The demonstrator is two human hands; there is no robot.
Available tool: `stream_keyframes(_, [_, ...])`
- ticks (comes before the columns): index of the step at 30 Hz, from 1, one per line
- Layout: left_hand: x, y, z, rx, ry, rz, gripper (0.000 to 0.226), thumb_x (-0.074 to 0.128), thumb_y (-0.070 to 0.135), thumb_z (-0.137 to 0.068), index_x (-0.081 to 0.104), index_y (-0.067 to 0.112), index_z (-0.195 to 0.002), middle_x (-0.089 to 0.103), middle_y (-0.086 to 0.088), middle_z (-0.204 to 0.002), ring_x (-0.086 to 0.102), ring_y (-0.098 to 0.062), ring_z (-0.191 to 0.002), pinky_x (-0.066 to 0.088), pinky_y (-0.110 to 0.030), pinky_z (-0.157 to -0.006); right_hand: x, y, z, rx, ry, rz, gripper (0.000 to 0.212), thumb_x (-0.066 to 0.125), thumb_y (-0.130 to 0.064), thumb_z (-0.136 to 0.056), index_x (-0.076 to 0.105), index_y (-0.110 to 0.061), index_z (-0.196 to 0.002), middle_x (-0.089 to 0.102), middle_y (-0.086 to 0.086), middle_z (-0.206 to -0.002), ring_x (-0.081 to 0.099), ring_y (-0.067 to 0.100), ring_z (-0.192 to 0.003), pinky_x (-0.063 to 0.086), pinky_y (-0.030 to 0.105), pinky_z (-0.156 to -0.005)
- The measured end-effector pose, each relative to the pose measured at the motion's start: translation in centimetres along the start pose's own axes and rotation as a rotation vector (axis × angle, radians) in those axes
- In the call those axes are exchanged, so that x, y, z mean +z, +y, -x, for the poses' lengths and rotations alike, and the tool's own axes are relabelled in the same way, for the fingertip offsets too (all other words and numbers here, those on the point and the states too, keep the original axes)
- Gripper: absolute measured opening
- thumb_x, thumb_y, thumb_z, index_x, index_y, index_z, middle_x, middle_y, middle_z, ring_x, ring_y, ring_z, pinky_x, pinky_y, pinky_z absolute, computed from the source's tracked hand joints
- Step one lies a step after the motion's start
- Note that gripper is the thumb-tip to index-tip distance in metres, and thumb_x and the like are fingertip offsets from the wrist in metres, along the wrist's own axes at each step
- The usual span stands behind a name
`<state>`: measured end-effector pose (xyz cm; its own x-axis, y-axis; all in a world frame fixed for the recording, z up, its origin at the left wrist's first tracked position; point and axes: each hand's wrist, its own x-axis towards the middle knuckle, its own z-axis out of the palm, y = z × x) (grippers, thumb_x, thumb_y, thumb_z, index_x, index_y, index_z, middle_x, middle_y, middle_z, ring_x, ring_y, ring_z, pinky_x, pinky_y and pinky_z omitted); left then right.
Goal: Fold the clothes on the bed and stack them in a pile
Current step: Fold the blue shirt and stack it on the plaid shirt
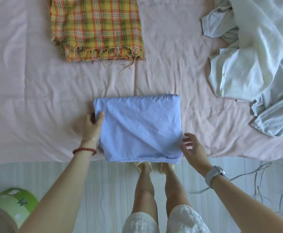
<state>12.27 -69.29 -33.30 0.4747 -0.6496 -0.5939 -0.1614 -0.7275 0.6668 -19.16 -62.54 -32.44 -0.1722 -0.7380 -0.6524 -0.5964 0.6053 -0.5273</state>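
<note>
Clothes on the bed [36, 98]: 1 blue garment [138, 126] lies folded into a neat rectangle at the near edge of the pink sheet, its near hem just over the mattress edge, right in front of the person. Left hand [93, 122] pinches the garment's left edge, thumb on top, fingers tucked under the fabric. Right hand [192, 147] sits at the near-right corner w/ fingers loosely spread, relaxed, not gripping; can't tell if the fingertips touch the cloth. A plaid cloth [96, 28], orange, yellow & green w/ frayed fringe, lies folded flat at the far side, well apart from the blue one. At the right, a heap of pale shirts [255, 68] lies unfolded & crumpled, buttons showing on 1. Red bead bracelet [84, 150] on the left wrist, grey watch [217, 175] on the right. Green stool [13, 204] on the floor, near-left.
</note>
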Motion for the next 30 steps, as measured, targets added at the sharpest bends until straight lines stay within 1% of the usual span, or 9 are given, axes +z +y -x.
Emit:
stream_keyframes(3, [-0.1,-2.5,2.7,-0.072,-0.070,-0.008,0.028,0.068,0.022,-0.084,0.050,0.010,-0.101,0.059,-0.007,-0.100,0.058,-0.020,-0.089,0.043,-0.031,-0.075,1.2,-2.4,-0.8,-0.023,-0.059,-0.156,0.060,0.066,-0.027,-0.084,0.036,-0.014,-0.134,0.051,0.001,-0.115,0.052,0.016,-0.104,0.044,0.025,-0.084])
stream_keyframes(6, [0.1,-3.7,3.5,-0.051,-0.086,-0.029,0.030,0.071,0.013,-0.080,0.051,0.008,-0.101,0.060,-0.006,-0.099,0.057,-0.020,-0.088,0.044,-0.030,-0.075,1.9,-3.9,-1.9,0.053,0.069,-0.378,0.055,0.064,-0.030,-0.086,0.039,-0.012,-0.131,0.052,0.003,-0.115,0.052,0.016,-0.103,0.042,0.015,-0.076])
stream_keyframes(10, [-0.3,-3.3,2.8,0.026,-0.105,-0.016,0.015,0.065,0.004,-0.083,0.056,0.007,-0.095,0.061,-0.004,-0.090,0.056,-0.019,-0.082,0.044,-0.023,-0.067,0.8,-5.1,-3.7,0.070,0.000,-0.334,0.031,0.062,-0.025,-0.088,0.051,-0.001,-0.106,0.054,0.005,-0.088,0.051,0.018,-0.082,0.041,0.026,-0.070])
stream_keyframes(14, [-1.9,-2.4,2.7,0.132,-0.079,0.119,0.015,0.067,0.012,-0.081,0.058,0.022,-0.077,0.061,0.006,-0.074,0.055,-0.001,-0.067,0.046,-0.021,-0.065,-0.2,-6.9,-3.9,-0.148,0.107,-0.269,0.017,0.057,-0.018,-0.091,0.046,-0.006,-0.088,0.046,-0.004,-0.072,0.044,0.006,-0.064,0.036,0.012,-0.054])
stream_keyframes(17, [-2.3,-1.6,2.0,0.126,-0.088,0.223,0.014,0.065,0.015,-0.078,0.059,0.027,-0.079,0.063,0.010,-0.076,0.057,-0.003,-0.070,0.048,-0.019,-0.067,-0.6,-8.0,-4.6,-0.229,0.175,-0.256,0.016,0.055,-0.018,-0.093,0.045,-0.006,-0.089,0.047,-0.006,-0.073,0.045,0.000,-0.065,0.037,0.009,-0.055])
stream_keyframes(20, [-1.5,-1.7,0.4,0.075,-0.134,0.164,0.022,0.057,-0.005,-0.086,0.058,0.012,-0.099,0.064,-0.004,-0.090,0.055,-0.016,-0.080,0.045,-0.024,-0.073,-0.7,-8.1,-6.2,-0.134,0.146,-0.222,0.020,0.053,-0.028,-0.093,0.048,-0.008,-0.095,0.044,-0.007,-0.073,0.045,0.007,-0.067,0.036,0.012,-0.057])
stream_keyframes(24, [-1.2,-1.7,-0.7,0.053,-0.151,0.195,0.020,0.057,0.006,-0.090,0.058,0.006,-0.109,0.063,0.005,-0.090,0.058,0.009,-0.070,0.043,-0.003,-0.063,-0.7,-6.1,-6.6,-0.006,0.033,-0.180,0.043,0.049,-0.042,-0.092,0.046,-0.015,-0.125,0.055,-0.003,-0.099,0.052,0.016,-0.094,0.042,0.031,-0.082])
stream_keyframes(26, [-0.8,-1.0,-0.8,0.065,-0.212,0.231,0.013,0.056,0.012,-0.091,0.057,0.015,-0.104,0.064,0.009,-0.091,0.060,0.011,-0.075,0.045,-0.005,-0.066,-0.8,-5.6,-6.1,-0.032,0.017,-0.188,0.041,0.048,-0.042,-0.093,0.048,-0.018,-0.126,0.057,-0.008,-0.096,0.053,0.014,-0.093,0.042,0.030,-0.082])
stream_keyframes(30, [0.6,0.7,-1.2,0.022,-0.209,0.277,0.030,0.058,0.013,-0.090,0.051,0.017,-0.119,0.060,-0.003,-0.118,0.058,-0.012,-0.103,0.047,-0.026,-0.089,-1.0,-6.9,-6.7,0.016,0.027,-0.344,0.033,0.050,-0.034,-0.094,0.049,-0.017,-0.123,0.056,-0.010,-0.100,0.054,0.011,-0.094,0.040,0.024,-0.080])
